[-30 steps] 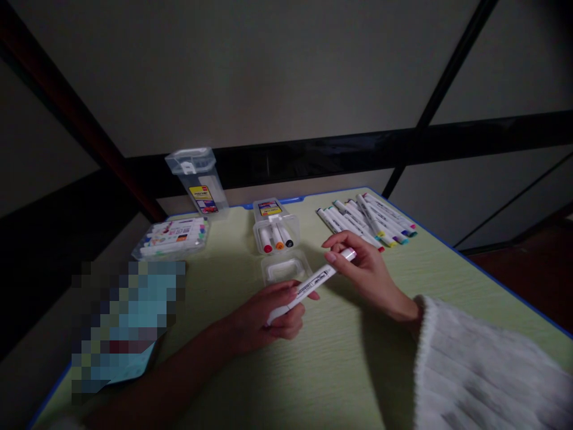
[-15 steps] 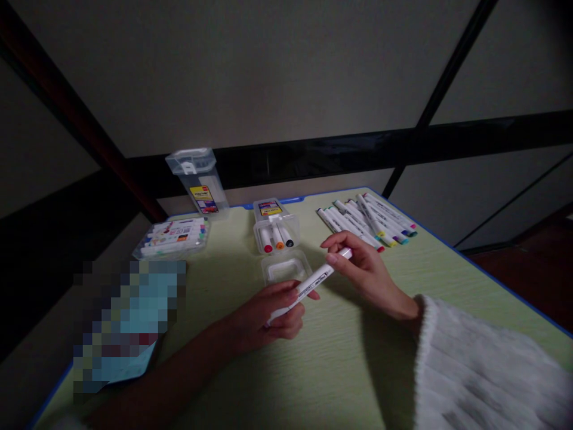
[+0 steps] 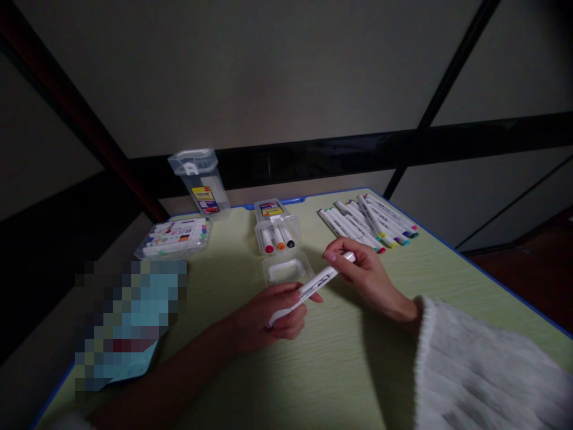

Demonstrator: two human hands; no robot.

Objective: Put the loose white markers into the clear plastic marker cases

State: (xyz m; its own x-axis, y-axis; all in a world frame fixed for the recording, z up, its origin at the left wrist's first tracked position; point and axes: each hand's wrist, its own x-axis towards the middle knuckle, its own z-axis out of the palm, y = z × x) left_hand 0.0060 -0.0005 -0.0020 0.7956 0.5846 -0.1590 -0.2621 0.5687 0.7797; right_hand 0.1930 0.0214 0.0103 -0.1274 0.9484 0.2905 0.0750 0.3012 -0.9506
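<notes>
A white marker (image 3: 319,283) with black print on its barrel is up in both hands, above the middle of the pale green tabletop (image 3: 326,376). It slants from near left to far right. The left hand (image 3: 271,316) is closed around its near part, thumb on top and fingers curled beneath. The right hand (image 3: 364,272) pinches the far end between thumb and fingers; a fluffy, light grey sleeve (image 3: 483,364) covers that forearm.

Beyond the left hand, a clear case (image 3: 271,210) lies on its side with its open end facing near. Inside it, red, orange and black marker ends show side by side. A clear lid (image 3: 286,270) lies just in front of that opening, partly behind the left hand.

At the far right, many loose markers (image 3: 362,218) lie in an overlapping row, their coloured ends mostly facing near. At the far left, a lidded clear case (image 3: 206,200) stands upright behind a flat pack of markers (image 3: 174,237). Nearer on the left is a teal item (image 3: 150,301), largely blurred out.
</notes>
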